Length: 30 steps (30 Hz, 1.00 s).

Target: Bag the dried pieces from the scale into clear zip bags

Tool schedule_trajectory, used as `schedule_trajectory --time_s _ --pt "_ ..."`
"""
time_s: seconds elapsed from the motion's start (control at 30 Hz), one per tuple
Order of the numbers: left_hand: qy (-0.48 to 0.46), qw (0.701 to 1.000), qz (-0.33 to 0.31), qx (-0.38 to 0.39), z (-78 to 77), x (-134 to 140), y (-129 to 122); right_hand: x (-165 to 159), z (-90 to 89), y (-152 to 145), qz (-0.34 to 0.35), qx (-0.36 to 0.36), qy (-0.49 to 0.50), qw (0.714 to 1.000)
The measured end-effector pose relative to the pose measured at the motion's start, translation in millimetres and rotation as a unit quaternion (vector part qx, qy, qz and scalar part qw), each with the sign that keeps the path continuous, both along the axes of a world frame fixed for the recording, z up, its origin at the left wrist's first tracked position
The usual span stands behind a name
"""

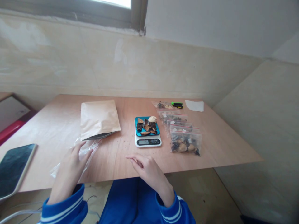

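My left hand (72, 163) reaches over crumpled clear plastic bags (87, 147), its thumb and fingers apart. Its fingertips are near the dark open mouth of a brown kraft paper pouch (99, 116). Close to the table's front edge, my right hand (146, 166) has its index finger stretched out and its other fingers partly bent, with nothing visible in it. Just beyond is a white kitchen scale (137, 141) with a blue top. On it lie dark brown, curled dried pieces (146, 127) and one pale piece (152, 119). The scale's digits are too small to read surely.
Several zip bags of dried pieces (185, 143) overlap in a row right of the scale. Behind them lie a green-and-black tool (177, 105) and white paper (194, 105). A phone (17, 168) rests at the left edge of the wooden table (224, 141).
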<state>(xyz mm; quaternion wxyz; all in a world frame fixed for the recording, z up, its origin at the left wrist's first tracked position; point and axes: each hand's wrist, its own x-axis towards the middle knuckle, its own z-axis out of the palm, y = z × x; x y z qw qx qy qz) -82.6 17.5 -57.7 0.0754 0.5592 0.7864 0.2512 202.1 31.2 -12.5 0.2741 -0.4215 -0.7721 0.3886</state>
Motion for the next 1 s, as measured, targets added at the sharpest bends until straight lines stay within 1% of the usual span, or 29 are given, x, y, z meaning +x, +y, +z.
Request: schedule_trajectory --time_s 0.03,0.07,0.1,0.17,0.2,0.33,0.47,0.5,0.57,0.63,0.7,0.73,0.8,0.87,0.93,1.0 --pt "-0.002 1.000 0.004 -0.023 -4.3 -3 -11 1 0.1 -1 -0.001 -0.006 -0.002 1.000" --pt "-0.004 0.999 -0.009 -0.050 -7.6 -4 -21 2 0.0 -2 -0.001 -0.010 -0.004 1.000" --pt "-0.001 0.998 -0.017 -0.059 -9.7 -5 -30 1 0.0 -2 -0.001 -0.012 -0.005 1.000" --pt "0.007 0.997 -0.020 -0.078 -10.6 -2 -41 0 -0.1 -4 0.003 -0.011 -0.007 1.000" --pt "0.011 0.996 -0.011 -0.084 -9.6 0 -43 -2 -0.1 -5 0.007 -0.009 -0.009 1.000" --pt "0.009 0.994 0.029 -0.109 2.2 9 -41 -7 0.2 -9 0.035 -0.004 -0.014 0.999" --pt "-0.077 0.985 0.053 -0.143 22.2 16 -45 -10 1.5 -13 0.045 -0.001 -0.004 0.999" --pt "-0.095 0.984 0.057 -0.140 28.0 21 -47 -11 2.1 -14 0.040 -0.006 0.003 0.999" --pt "-0.123 0.985 0.039 -0.115 39.4 35 -49 -17 3.6 -18 0.019 -0.027 0.025 0.999" --pt "-0.161 0.985 -0.028 -0.047 48.9 56 -50 -25 5.1 -22 -0.022 -0.054 0.059 0.997" --pt "-0.169 0.984 -0.055 0.013 55.1 80 -49 -35 6.6 -25 -0.067 -0.076 0.103 0.990" --pt "-0.177 0.981 -0.073 0.030 56.6 92 -48 -39 7.4 -25 -0.090 -0.080 0.125 0.985" --pt "-0.202 0.974 -0.085 0.063 57.0 113 -47 -45 8.8 -25 -0.120 -0.080 0.165 0.976" --pt "-0.240 0.963 -0.090 0.078 54.3 127 -47 -47 9.0 -21 -0.135 -0.072 0.189 0.970" --pt "-0.269 0.954 -0.097 0.084 50.5 134 -47 -44 6.3 -15 -0.145 -0.072 0.186 0.969" --pt "-0.266 0.954 -0.081 0.113 48.1 136 -44 -38 0.7 -8 -0.173 -0.081 0.151 0.970"
